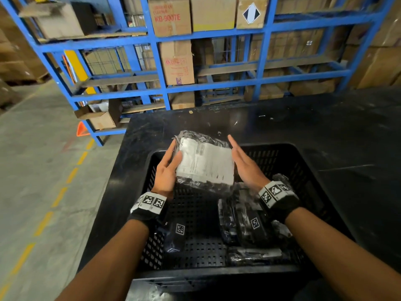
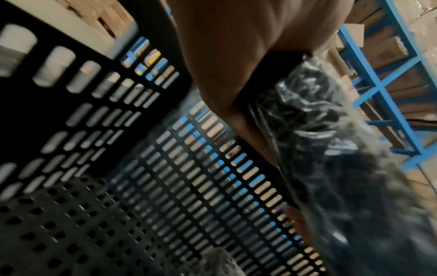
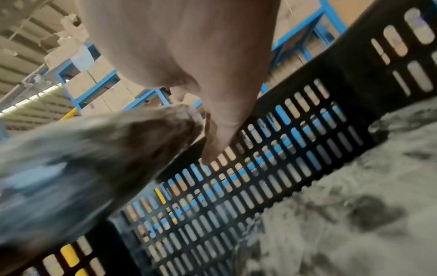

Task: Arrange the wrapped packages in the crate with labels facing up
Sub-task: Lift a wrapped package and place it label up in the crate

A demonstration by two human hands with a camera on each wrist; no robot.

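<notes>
A package [image 1: 205,161] wrapped in clear film over black, its white label facing up, hangs above the far half of the black slotted crate [image 1: 288,157]. My left hand [image 1: 168,168] grips its left edge, thumb on the label. My right hand [image 1: 243,161] lies flat with straight fingers against its right side. In the left wrist view the package [image 2: 331,149] sits under my left hand [image 2: 224,65], above the crate floor [image 2: 94,224]. The right wrist view shows the package [image 3: 82,158] blurred beside my right hand [image 3: 189,46]. Several wrapped packages [image 1: 245,222] lie in the crate's right half.
The crate stands on a black table [image 1: 325,127]. Behind it rises a blue steel rack [image 1: 162,83] loaded with cardboard boxes [image 1: 176,61]. Concrete floor with a yellow dashed line [image 1: 43,222] runs along the left. The left half of the crate floor [image 1: 195,213] is bare.
</notes>
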